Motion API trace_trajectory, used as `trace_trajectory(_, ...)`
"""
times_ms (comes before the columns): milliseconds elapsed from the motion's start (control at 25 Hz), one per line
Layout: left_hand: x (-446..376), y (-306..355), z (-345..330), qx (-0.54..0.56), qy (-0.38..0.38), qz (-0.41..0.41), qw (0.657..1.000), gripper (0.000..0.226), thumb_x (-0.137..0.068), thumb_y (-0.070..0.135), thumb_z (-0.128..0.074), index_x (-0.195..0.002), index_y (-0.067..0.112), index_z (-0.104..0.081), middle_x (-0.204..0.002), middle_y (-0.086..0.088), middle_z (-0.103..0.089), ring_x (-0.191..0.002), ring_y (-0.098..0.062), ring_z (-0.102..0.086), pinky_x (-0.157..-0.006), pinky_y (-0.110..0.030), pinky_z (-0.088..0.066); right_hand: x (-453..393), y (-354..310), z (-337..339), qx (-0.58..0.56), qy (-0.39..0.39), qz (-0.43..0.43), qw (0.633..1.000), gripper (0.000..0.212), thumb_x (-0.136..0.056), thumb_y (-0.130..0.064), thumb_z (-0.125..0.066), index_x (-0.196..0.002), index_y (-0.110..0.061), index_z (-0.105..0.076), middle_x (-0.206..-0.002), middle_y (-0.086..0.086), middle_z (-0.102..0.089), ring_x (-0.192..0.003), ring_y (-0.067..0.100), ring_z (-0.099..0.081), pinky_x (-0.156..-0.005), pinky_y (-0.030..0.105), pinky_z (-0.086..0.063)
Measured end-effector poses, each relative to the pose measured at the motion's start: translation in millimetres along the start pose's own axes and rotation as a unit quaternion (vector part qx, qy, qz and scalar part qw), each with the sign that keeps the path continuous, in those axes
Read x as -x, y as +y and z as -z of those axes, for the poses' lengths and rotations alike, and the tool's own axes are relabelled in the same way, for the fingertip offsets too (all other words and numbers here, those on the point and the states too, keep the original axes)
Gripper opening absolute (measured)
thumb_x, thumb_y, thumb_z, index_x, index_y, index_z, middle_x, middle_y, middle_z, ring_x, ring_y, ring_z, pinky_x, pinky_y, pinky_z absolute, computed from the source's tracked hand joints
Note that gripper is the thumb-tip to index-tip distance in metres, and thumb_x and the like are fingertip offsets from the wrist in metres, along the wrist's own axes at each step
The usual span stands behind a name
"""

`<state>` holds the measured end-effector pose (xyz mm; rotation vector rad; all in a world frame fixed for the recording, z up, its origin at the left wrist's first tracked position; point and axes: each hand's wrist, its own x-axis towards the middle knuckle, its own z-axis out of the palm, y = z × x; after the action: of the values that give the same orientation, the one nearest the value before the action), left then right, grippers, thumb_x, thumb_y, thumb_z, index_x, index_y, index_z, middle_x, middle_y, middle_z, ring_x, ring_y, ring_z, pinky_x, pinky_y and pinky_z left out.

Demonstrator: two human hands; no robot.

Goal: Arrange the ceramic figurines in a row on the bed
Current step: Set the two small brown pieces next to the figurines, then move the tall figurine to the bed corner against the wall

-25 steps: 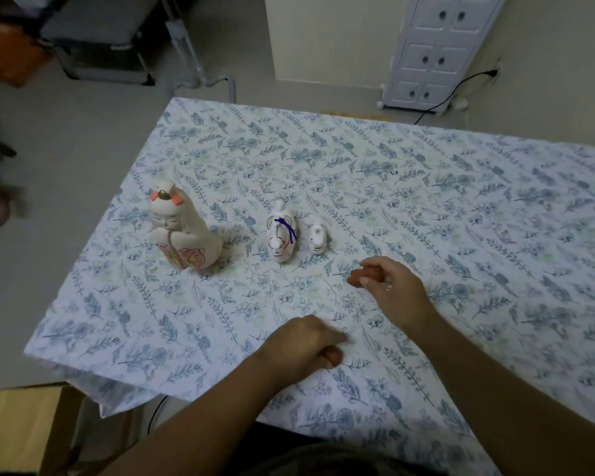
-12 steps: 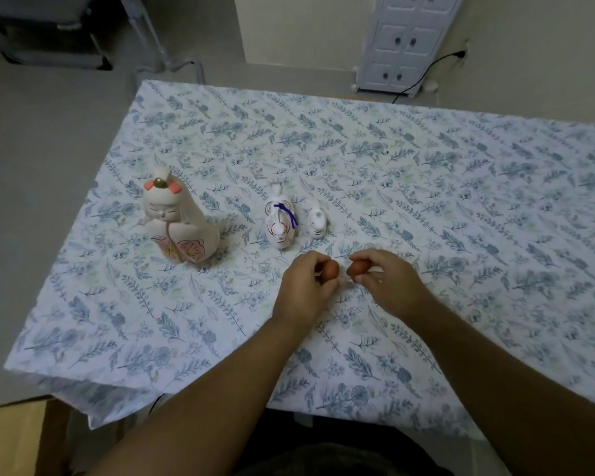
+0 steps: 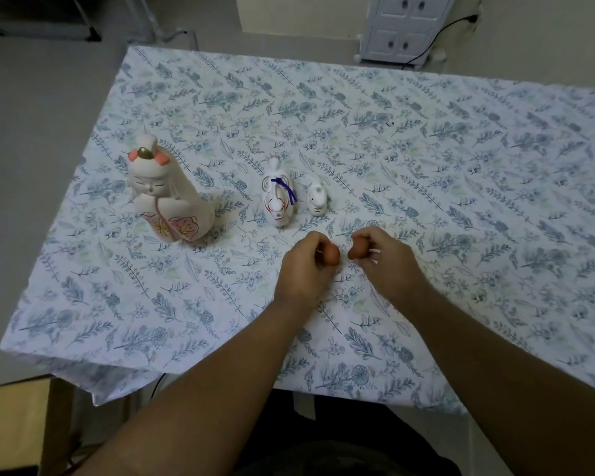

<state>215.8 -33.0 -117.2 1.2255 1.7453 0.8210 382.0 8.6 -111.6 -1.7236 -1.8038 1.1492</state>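
Note:
Three white ceramic figurines stand in a line on the bed (image 3: 426,159), which has a blue floral sheet: a large doll with pink flower robe (image 3: 167,197) at left, a mid-size animal with a purple cord (image 3: 277,197), and a small white animal (image 3: 316,200) right of it. Just in front of them, my left hand (image 3: 306,266) pinches a small brown figurine (image 3: 331,254). My right hand (image 3: 385,255) grips a second small brown figurine (image 3: 357,249). The two brown pieces are a small gap apart, low over the sheet; contact with it is hidden.
The bed's left edge (image 3: 66,207) and near edge drop to a grey floor. A white cabinet (image 3: 406,29) with a black cable stands against the far wall. A wooden piece (image 3: 11,427) sits at lower left.
My left hand moved forward from the near edge, bringing its brown figurine up beside the one in my right hand. The right hand stayed roughly in place. The white figurines did not move.

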Motion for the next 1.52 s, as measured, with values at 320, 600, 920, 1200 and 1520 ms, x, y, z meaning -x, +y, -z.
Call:
trace_trajectory(320, -2.3, -1.0, 1.5, -0.052, -0.016, -0.021, 0.998, 0.028, -0.074, -0.005, -0.072, -0.078, 0.022, -0.067, -0.075, 0.012, -0.071, -0.076, -0.007, -0.066, -0.073, -0.027, -0.056, 5.1, -1.3, -1.2, 0.036, -0.012, -0.005, 0.999, 0.025, -0.078, -0.002, -0.079, -0.097, -0.013, -0.066, -0.094, 0.004, -0.069, -0.090, 0.022, -0.067, -0.082, 0.034, -0.056)
trace_trajectory(600, -1.1, -0.6, -0.1, -0.072, -0.023, -0.025, 0.997, 0.018, -0.077, 0.004, -0.073, -0.083, 0.021, -0.068, -0.079, 0.008, -0.072, -0.077, -0.012, -0.065, -0.074, -0.034, -0.056, 3.2, -2.9, -1.4, 0.060, -0.003, 0.024, 0.998, 0.018, -0.076, 0.004, -0.076, -0.089, -0.005, -0.066, -0.084, 0.006, -0.066, -0.082, 0.027, -0.068, -0.072, 0.028, -0.054)
trace_trajectory(920, 19.1, 6.7, 20.2, -0.065, -0.007, -0.023, 0.998, 0.055, -0.086, 0.022, -0.074, -0.138, 0.014, -0.058, -0.136, -0.001, -0.063, -0.123, -0.013, -0.055, -0.102, -0.024, -0.040, 17.1, -9.1, 5.8, 0.129, -0.016, 0.027, 0.991, 0.063, -0.076, -0.029, -0.084, -0.132, -0.024, -0.056, -0.128, 0.000, -0.055, -0.124, 0.020, -0.047, -0.095, 0.029, -0.040)
trace_trajectory(1200, 51.2, -6.9, 100.3, -0.106, 0.129, -0.080, 0.983, 0.057, -0.095, 0.031, -0.068, -0.146, 0.015, -0.050, -0.155, 0.001, -0.046, -0.146, -0.015, -0.034, -0.120, -0.035, -0.029, 33.2, -85.3, -31.3, 0.221, 0.029, 0.173, 0.959, 0.057, -0.087, -0.049, -0.063, -0.137, -0.022, -0.054, -0.138, 0.000, -0.057, -0.132, 0.021, -0.047, -0.107, 0.047, -0.042)
trace_trajectory(1520, 33.9, -24.9, 211.9, -0.086, 0.205, -0.074, 0.972, 0.077, -0.098, 0.035, -0.064, -0.159, 0.015, -0.022, -0.166, 0.001, -0.023, -0.154, -0.012, -0.016, -0.123, -0.029, -0.017, -8.4, -196.7, -122.4, 0.185, -0.061, 0.200, 0.960, 0.093, -0.087, -0.058, -0.062, -0.157, -0.013, -0.021, -0.163, 0.004, -0.029, -0.152, 0.021, -0.020, -0.121, 0.035, -0.014)
